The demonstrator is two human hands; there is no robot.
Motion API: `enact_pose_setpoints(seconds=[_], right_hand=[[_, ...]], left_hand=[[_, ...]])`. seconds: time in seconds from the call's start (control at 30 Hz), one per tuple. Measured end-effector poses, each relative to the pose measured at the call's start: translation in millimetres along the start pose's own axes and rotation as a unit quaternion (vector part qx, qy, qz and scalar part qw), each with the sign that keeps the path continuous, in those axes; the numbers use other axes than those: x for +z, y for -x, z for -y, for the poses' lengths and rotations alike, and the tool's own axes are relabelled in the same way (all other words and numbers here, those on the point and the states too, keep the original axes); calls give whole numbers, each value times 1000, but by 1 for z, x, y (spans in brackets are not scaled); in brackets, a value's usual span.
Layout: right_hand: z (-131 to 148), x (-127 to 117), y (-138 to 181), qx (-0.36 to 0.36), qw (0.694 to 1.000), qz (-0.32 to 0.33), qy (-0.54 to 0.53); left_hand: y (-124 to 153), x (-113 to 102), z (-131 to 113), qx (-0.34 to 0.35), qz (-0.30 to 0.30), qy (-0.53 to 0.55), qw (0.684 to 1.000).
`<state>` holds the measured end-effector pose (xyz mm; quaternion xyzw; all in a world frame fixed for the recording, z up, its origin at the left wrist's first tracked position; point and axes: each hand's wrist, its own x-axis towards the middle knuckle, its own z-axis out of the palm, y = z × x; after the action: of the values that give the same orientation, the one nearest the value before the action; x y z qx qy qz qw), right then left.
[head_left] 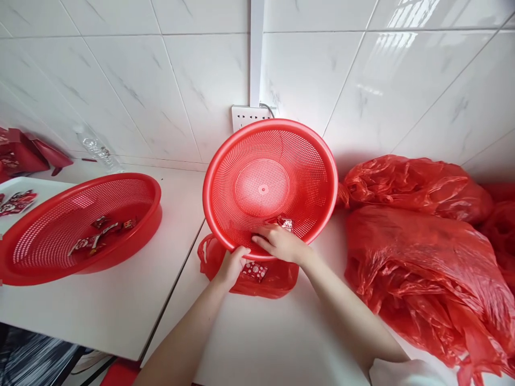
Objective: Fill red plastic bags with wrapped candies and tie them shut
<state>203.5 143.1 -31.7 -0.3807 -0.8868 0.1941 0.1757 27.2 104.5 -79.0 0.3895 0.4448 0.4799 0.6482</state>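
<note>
A round red plastic mesh basket (263,185) is tilted toward me over the table. My left hand (233,265) grips its near rim, thumb over the edge. Inside the basket, my right hand (279,244) lies against the lower wall with its fingers stretched to the left. Just behind its knuckles are small red-and-white wrapped packets (285,222); how many is hidden. Below the rim lies a red plastic bag (277,284), its mouth partly covered by the basket. A red dotted packet (254,271) shows in the bag.
Another red mesh basket (148,225) on the left holds several wrapped packets. Behind it are a white tray (44,187) and a clear bottle (98,150). Full red plastic bags (422,252) crowd the right side. A power strip (241,115) is on the tiled wall.
</note>
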Motion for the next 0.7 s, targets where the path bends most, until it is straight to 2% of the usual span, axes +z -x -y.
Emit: enact_pose_setpoints(seconds=[0.13, 0.23, 0.33, 0.43, 0.5, 0.57, 0.67, 0.7], right_hand=[[10, -7, 5, -66, 993, 3, -103], [12, -6, 4, -27, 979, -41, -197], [7, -5, 2, 50, 934, -63, -348], [2, -7, 2, 63, 869, -46, -489], [0, -9, 5, 76, 850, -51, -518], [0, -12, 9, 92, 864, -41, -494], [3, -18, 15, 78, 918, 20, -388], [4, -20, 15, 75, 938, 16, -339]], left_hand=[[-3, -2, -12, -2, -16, 91, 996], [-3, -5, -21, 17, -40, 127, 991], [-3, -8, -25, 33, -57, 138, 988], [-3, -11, -26, 51, -73, 152, 984], [-4, -13, -26, 63, -85, 162, 981], [-5, -14, -25, 65, -90, 163, 980], [-6, -15, -24, 59, -91, 157, 982], [-6, -15, -24, 59, -92, 155, 982]])
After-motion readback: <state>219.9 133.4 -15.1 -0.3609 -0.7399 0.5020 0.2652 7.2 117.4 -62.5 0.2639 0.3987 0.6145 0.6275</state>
